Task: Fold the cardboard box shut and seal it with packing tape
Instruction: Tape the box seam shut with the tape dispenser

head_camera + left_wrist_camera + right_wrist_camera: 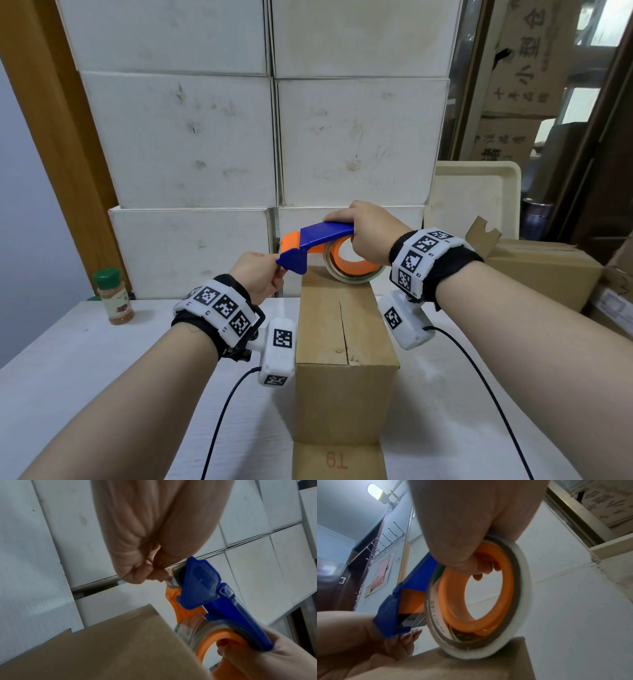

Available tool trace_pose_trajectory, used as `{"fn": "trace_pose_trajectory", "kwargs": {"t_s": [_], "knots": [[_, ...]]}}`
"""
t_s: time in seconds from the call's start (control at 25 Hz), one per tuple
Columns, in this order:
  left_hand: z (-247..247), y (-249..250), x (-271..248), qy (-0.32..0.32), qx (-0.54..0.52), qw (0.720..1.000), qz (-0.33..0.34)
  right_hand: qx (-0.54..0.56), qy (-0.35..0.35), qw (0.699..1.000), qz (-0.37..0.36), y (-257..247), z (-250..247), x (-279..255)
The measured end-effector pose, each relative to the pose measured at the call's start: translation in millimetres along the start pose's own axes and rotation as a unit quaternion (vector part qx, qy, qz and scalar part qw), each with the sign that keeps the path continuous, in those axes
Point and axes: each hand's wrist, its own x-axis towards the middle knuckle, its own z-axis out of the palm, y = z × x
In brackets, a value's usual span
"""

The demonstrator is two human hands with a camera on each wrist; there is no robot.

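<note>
White tabletop [85, 359] under both forearms, cluttered storeroom behind.

Nearest, between the two wrists: one brown cardboard box [342, 342], top flaps folded down, seam running away from the person. One loose flap at the near edge is stamped "61" in red. No tape visible along the seam.

One tape dispenser [318, 240], blue and orange, sits over the far end of the box. One roll of clear packing tape [520, 601] on its orange hub touches the far top edge of the box; printing on the roll's inner ring is too blurred to read.

Right hand [368, 233]: fingers curled through the hub, thumb on top of the blue arm, gripping the dispenser.

Left hand [258, 275]: thumb and fingertips pinched together at the dispenser's cutter end, left of the box. In the left wrist view they seem to nip the tape end at the serrated blade; the clear film itself is hard to make out.

Two marker-patterned wristbands, two white wrist cameras, two black cables trailing toward the person.

Left of the left hand: one spice jar [114, 298], green cap, red-brown contents, label unreadable.

Beyond both hands: six white cartons [185, 137] visible, stacked. Right of the right hand: one cream tray [476, 195] leaning upright, one brown carton [544, 267], and more brown cartons [527, 58] printed with Chinese characters.
</note>
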Motion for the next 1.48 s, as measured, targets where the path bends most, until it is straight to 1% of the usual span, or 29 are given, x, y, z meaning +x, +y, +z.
{"fn": "trace_pose_trajectory", "kwargs": {"t_s": [0.32,0.44,0.56,0.64,0.76,0.88,0.96,1.08,1.28,1.48], "knots": [[-8.2,0.5,2.4,0.035,0.014,0.999,-0.001,-0.01,-0.004,1.0,0.006,1.2,-7.0,-5.6],[-12.7,-3.5,3.6,0.019,0.033,0.999,0.023,-0.003,0.0,1.0,0.015,3.2,-8.8,-8.7],[-13.1,-5.9,5.0,0.008,0.047,0.998,0.028,-0.011,0.002,1.0,0.017,4.3,-9.4,-12.3],[-9.7,-11.3,7.7,0.002,0.048,0.999,0.02,-0.028,0.004,1.0,0.012,3.7,-9.7,-13.3],[-3.5,-23.7,10.1,-0.002,0.006,1.0,-0.005,-0.052,0.006,0.999,0.009,3.4,-10.0,-12.9],[0.6,-31.3,13.7,-0.017,-0.026,0.999,-0.01,-0.063,0.009,0.998,0.016,5.7,-10.4,-14.8],[2.9,-32.3,15.5,-0.029,-0.026,0.999,-0.016,-0.065,0.011,0.998,0.022,8.4,-11.3,-15.9],[5.9,-34.8,15.4,-0.043,0.017,0.999,-0.028,-0.074,0.01,0.997,0.02,7.7,-11.4,-16.5],[9.8,-43.7,21.8,-0.048,0.086,0.994,-0.05,-0.087,0.006,0.996,0.006,1.9,-10.3,-12.9],[15.6,-47.7,20.6,-0.046,0.157,0.986,-0.031,-0.102,-0.007,0.995,-0.003,-6.1,-9.9,-10.3]]}}
